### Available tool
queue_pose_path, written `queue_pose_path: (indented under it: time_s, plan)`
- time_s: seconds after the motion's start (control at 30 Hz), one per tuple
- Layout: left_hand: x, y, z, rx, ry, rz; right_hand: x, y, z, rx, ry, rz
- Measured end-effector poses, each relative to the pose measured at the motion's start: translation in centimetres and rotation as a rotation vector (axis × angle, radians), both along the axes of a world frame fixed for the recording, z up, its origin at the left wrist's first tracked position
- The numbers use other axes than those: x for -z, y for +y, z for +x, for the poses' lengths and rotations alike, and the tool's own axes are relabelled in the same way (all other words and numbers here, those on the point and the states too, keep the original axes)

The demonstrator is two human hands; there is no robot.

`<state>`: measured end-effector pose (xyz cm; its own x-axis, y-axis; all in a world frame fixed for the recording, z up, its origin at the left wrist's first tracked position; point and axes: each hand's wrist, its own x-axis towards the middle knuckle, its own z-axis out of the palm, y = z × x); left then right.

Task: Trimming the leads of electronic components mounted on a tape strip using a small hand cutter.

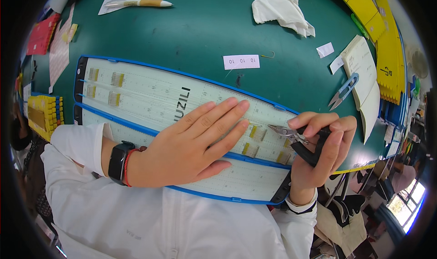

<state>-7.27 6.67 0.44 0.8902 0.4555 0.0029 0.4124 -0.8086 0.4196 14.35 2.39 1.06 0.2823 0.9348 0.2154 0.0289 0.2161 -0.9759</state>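
A long, narrow case [150, 80] with blue edges and white ruled boards lies open across the table in front of me. Thin clear lines run along its upper board between rows of small pins [117, 79]. My left hand [195, 138] rests flat over the middle of this board, fingers stretched out; it hides part of the lines. At the board's right end, my right hand [325, 143] grips small pliers [286, 132] with black handles. Their metal jaws point left, close to the pins [257, 133] there. Whether the jaws touch a line is too fine to tell.
Beyond the case lie a white label [241, 62] with a small gold fish hook [269, 55], a white cloth [283, 13] and a pen [141, 3]. Blue thread snips [344, 91] rest by an open notebook [362, 68] at right. Yellow boxes [43, 115] stand at the left edge.
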Motion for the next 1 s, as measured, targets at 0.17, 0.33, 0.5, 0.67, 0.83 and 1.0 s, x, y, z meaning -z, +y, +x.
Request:
queue_pose_path:
  time_s: [0.17, 0.33, 0.5, 0.67, 0.83, 1.0]
  plan:
    - [0.01, -0.03, 0.09, -0.002, 0.008, 0.002, 0.36, 0.01, 0.4, -0.102, 0.072, -0.043]
    - [-0.03, 0.01, 0.08, -0.003, 0.007, -0.005, 0.13, 0.04, 0.42, -0.1, 0.087, -0.051]
    - [-0.01, -0.01, 0.06, -0.002, 0.009, -0.01, 0.15, -0.11, 0.44, -0.068, 0.13, -0.063]
    - [-0.04, -0.1, 0.04, -0.006, 0.014, -0.013, 0.24, -0.02, 0.6, -0.12, 0.042, -0.076]
    - [-0.08, -0.03, 0.1, -0.005, 0.01, -0.017, 0.13, -0.16, 0.59, -0.079, 0.078, -0.06]
    - [-0.09, 0.03, 0.12, -0.009, 0.004, -0.034, 0.16, 0.15, 0.44, -0.087, 0.041, -0.081]
